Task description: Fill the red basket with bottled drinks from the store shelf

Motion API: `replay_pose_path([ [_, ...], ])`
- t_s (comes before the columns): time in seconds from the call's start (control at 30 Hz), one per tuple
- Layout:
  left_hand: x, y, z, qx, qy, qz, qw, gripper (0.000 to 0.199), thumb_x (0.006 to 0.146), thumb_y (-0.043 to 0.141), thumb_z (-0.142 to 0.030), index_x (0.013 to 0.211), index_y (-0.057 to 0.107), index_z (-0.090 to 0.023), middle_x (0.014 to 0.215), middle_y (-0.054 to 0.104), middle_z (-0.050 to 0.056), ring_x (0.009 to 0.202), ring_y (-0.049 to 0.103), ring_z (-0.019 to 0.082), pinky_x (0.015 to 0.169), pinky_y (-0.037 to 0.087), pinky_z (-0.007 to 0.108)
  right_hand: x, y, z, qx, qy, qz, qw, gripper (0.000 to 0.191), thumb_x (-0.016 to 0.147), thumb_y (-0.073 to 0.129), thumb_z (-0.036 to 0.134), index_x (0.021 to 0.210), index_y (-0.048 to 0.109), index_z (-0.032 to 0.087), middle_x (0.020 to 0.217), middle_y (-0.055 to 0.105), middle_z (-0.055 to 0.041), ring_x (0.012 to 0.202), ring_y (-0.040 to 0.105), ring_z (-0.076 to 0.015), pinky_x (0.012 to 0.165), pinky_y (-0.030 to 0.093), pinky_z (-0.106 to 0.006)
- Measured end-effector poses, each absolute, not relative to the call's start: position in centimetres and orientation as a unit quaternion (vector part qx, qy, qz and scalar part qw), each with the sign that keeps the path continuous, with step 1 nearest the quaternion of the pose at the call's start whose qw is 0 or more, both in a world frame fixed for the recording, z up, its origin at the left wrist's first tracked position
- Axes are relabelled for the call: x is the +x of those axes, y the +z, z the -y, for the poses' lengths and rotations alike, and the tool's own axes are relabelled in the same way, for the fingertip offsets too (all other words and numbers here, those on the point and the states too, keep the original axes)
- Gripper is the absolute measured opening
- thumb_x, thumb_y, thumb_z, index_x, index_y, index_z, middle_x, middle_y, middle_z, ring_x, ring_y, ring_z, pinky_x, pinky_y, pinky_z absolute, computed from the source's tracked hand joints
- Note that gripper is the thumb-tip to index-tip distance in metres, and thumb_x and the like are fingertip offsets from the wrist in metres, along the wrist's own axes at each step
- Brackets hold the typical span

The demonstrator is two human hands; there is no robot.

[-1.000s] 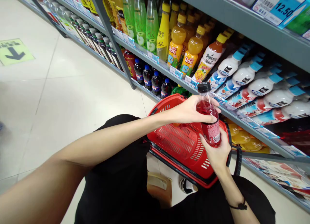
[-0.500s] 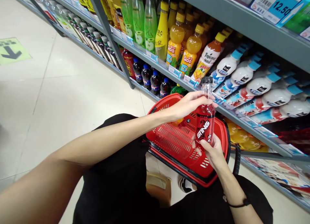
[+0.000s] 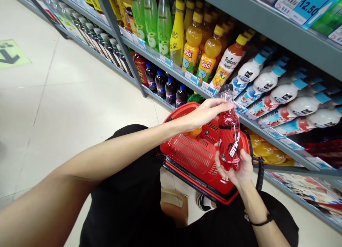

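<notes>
Both hands are on a red drink bottle with a black cap and a white STING logo, held nearly upright. My left hand grips it just below the cap, with the fingers partly hidden behind the neck. Cupped around the base from below is my right hand, its thumb on the right side and its fingers on the left. Beneath the bottle stands a red shopping basket with slotted walls. An orange item lies inside it, partly covered by my left forearm.
A grey shelf of drinks runs along the far side, with Qoo bottles, a Tropicana bottle and tilted white bottles. Small dark bottles stand on the lower level. The basket's black handle sticks out at right.
The bottle has been turned about its length, so the logo now sits further right. My right hand has shifted from the bottle's front to under its base.
</notes>
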State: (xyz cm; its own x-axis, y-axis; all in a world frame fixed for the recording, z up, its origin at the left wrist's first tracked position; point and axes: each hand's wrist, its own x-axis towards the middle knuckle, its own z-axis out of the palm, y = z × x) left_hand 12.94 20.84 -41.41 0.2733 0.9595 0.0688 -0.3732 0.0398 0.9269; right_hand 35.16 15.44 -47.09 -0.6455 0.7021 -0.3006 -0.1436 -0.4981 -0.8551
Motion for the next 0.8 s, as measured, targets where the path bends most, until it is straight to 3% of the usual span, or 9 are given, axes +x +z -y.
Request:
replay_pose_path([
  [0.13, 12.7, -41.9, -21.3, 0.479, 0.506, -0.324, 0.641, 0.039, 0.099, 0.059, -0.048, 0.102, 0.070, -0.011, 0.112, 0.074, 0.014, 0.106, 0.069, 0.023, 0.103, 0.052, 0.041, 35.1, -47.0, -15.4, -0.346, 0.808, 0.393, 0.269, 0.085, 0.087, 0.039, 0.084, 0.123, 0.067, 0.012, 0.063, 0.062, -0.0044, 0.032, 0.045, -0.0141, 0.029, 0.032, -0.024],
  [0.23, 12.7, -42.4, -21.6, 0.463, 0.510, -0.325, 0.647, 0.043, 0.094, 0.065, -0.052, 0.100, 0.071, -0.010, 0.112, 0.073, 0.016, 0.106, 0.067, 0.025, 0.102, 0.051, 0.042, 35.3, -46.5, -15.4, -0.344, 0.822, 0.366, 0.269, 0.088, 0.093, 0.028, 0.079, 0.134, 0.062, 0.010, 0.059, 0.061, -0.0045, 0.030, 0.047, -0.0169, 0.029, 0.032, -0.024],
  [0.4, 12.6, -42.8, -21.9, 0.422, 0.515, -0.354, 0.657, 0.040, 0.092, 0.069, -0.046, 0.106, 0.071, -0.009, 0.123, 0.072, 0.019, 0.110, 0.067, 0.026, 0.107, 0.049, 0.045, 35.5, -45.4, -15.2, -0.330, 0.829, 0.387, 0.231, 0.097, 0.092, 0.021, 0.079, 0.155, 0.041, 0.008, 0.079, 0.073, -0.0160, 0.053, 0.070, -0.0307, 0.037, 0.045, -0.031],
  [0.5, 12.4, -42.8, -21.9, 0.429, 0.500, -0.357, 0.662, 0.039, 0.093, 0.068, -0.046, 0.107, 0.073, -0.009, 0.127, 0.072, 0.019, 0.115, 0.068, 0.027, 0.111, 0.047, 0.048, 35.4, -45.2, -15.2, -0.333, 0.825, 0.417, 0.187, 0.102, 0.087, 0.018, 0.087, 0.141, 0.055, 0.010, 0.090, 0.075, -0.0218, 0.067, 0.074, -0.0346, 0.041, 0.049, -0.033],
  [0.57, 12.4, -42.9, -22.0, 0.429, 0.497, -0.356, 0.665, 0.039, 0.092, 0.069, -0.047, 0.105, 0.075, -0.010, 0.122, 0.074, 0.018, 0.114, 0.068, 0.027, 0.113, 0.045, 0.047, 35.4, -45.5, -15.2, -0.336, 0.812, 0.443, 0.178, 0.093, 0.084, 0.024, 0.088, 0.123, 0.064, 0.013, 0.095, 0.075, -0.0225, 0.075, 0.075, -0.0351, 0.046, 0.052, -0.035],
  [0.63, 12.3, -43.0, -22.2, 0.412, 0.503, -0.353, 0.673, 0.038, 0.090, 0.072, -0.046, 0.103, 0.075, -0.010, 0.119, 0.075, 0.018, 0.110, 0.069, 0.026, 0.113, 0.045, 0.047, 35.5, -45.9, -15.2, -0.332, 0.792, 0.467, 0.209, 0.080, 0.085, 0.038, 0.081, 0.118, 0.065, 0.013, 0.099, 0.075, -0.0228, 0.084, 0.075, -0.0365, 0.052, 0.056, -0.039],
  [0.7, 12.2, -43.0, -22.5, 0.379, 0.515, -0.345, 0.687, 0.035, 0.087, 0.074, -0.043, 0.101, 0.072, -0.011, 0.118, 0.076, 0.017, 0.106, 0.070, 0.025, 0.112, 0.046, 0.048, 35.5, -46.2, -15.2, -0.326, 0.767, 0.487, 0.262, 0.073, 0.086, 0.052, 0.070, 0.129, 0.061, 0.012, 0.107, 0.074, -0.0228, 0.093, 0.075, -0.0373, 0.059, 0.060, -0.043],
  [0.8, 11.9, -42.6, -22.7, 0.320, 0.535, -0.338, 0.705, 0.029, 0.086, 0.074, -0.037, 0.100, 0.066, -0.013, 0.116, 0.077, 0.014, 0.104, 0.070, 0.022, 0.110, 0.047, 0.047, 35.4, -46.6, -15.2, -0.343, 0.709, 0.524, 0.325, 0.081, 0.090, 0.068, 0.054, 0.157, 0.038, 0.020, 0.128, 0.070, -0.0198, 0.101, 0.075, -0.0337, 0.069, 0.065, -0.047],
])
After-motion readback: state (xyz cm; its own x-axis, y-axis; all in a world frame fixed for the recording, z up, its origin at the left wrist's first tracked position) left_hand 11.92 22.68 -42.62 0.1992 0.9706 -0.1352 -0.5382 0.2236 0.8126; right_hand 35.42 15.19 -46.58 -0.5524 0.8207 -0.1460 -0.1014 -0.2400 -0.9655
